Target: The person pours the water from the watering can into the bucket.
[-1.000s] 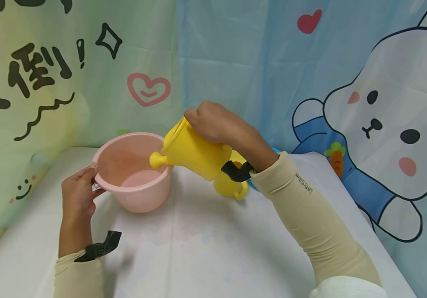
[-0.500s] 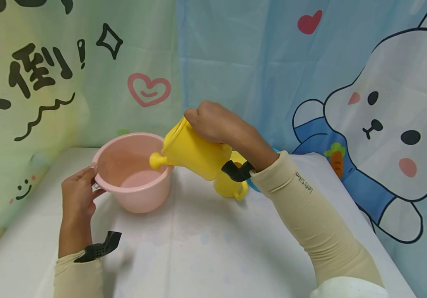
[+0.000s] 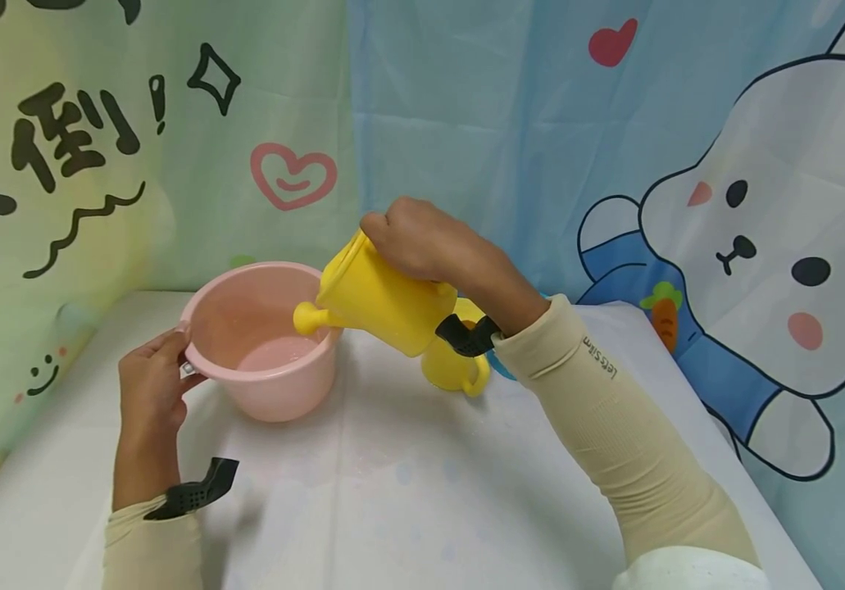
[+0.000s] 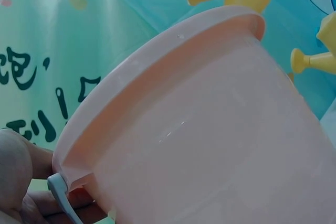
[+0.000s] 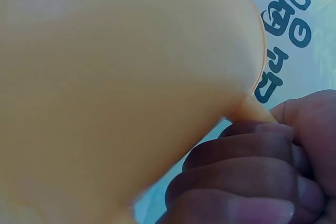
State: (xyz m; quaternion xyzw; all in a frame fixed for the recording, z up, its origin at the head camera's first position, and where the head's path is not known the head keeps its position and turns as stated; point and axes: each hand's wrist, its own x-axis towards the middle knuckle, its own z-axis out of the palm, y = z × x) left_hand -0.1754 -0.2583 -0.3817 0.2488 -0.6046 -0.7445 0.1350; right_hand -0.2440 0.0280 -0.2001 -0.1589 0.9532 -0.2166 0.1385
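Left hand [image 3: 151, 381] pinching its left edge, the pink bucket [image 3: 282, 397], round and wide-mouthed, stands left of the yellow watering can [image 3: 388, 299], which the right hand [image 3: 422, 238] grips from above; the can's smooth body tilts, its long axis slanting leftward, bulbous nozzle [image 3: 307, 318] at the bucket's right rim.

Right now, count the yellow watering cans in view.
2: a tilted can in the right hand, a second can on the table, partly covered; others could be hidden.
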